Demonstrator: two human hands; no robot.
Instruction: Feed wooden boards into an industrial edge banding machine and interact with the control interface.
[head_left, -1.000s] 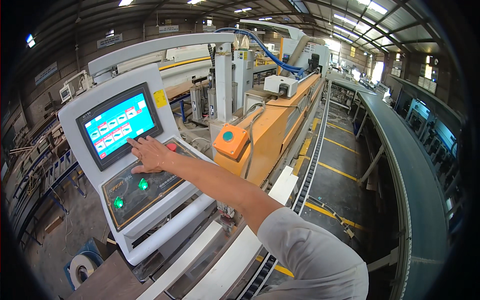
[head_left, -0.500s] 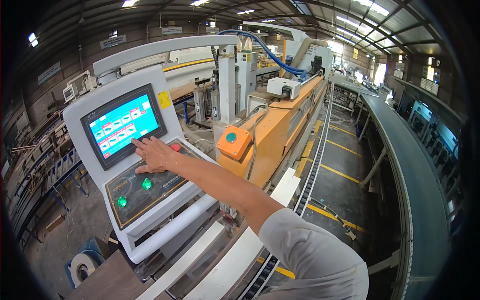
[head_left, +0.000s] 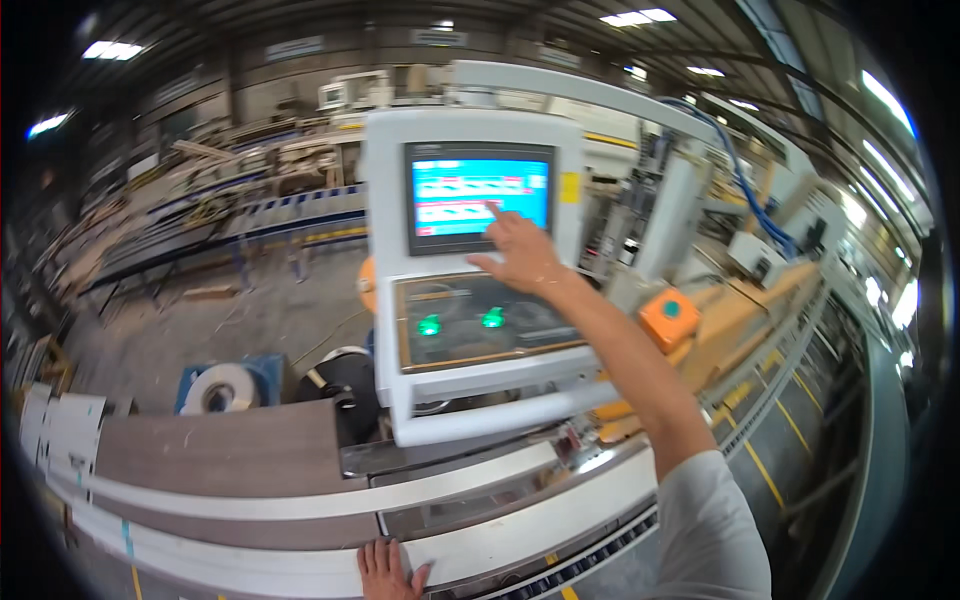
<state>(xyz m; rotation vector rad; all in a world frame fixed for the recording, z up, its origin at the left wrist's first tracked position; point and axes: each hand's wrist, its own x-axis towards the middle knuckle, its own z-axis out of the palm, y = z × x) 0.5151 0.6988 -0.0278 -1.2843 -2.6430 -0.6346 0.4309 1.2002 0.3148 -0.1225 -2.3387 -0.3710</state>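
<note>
My right hand (head_left: 525,258) reaches up to a touch screen (head_left: 530,232) lit in blue with red and white icons. Its index finger stretches out onto the lower icon row, its thumb sticks out sideways, and it holds nothing. The screen sits in a light grey control console (head_left: 388,210). Below it, a dark panel (head_left: 455,352) carries two glowing green knobs (head_left: 493,317). At the lower edge, my left hand (head_left: 392,573) lies with fingers stretched over the near edge of a long white strip (head_left: 270,567), gripping nothing.
Right of the console, an orange box with a green button (head_left: 669,317) sits on an orange machine beam (head_left: 745,315). A brown board (head_left: 220,445) and a roll of pale banding (head_left: 220,388) are at left. A chain conveyor (head_left: 590,563) runs along the near side.
The view has swung left, so the console now appears nearer the middle and squarer on. My left hand has come into view on the white strip. My right hand stays at the screen.
</note>
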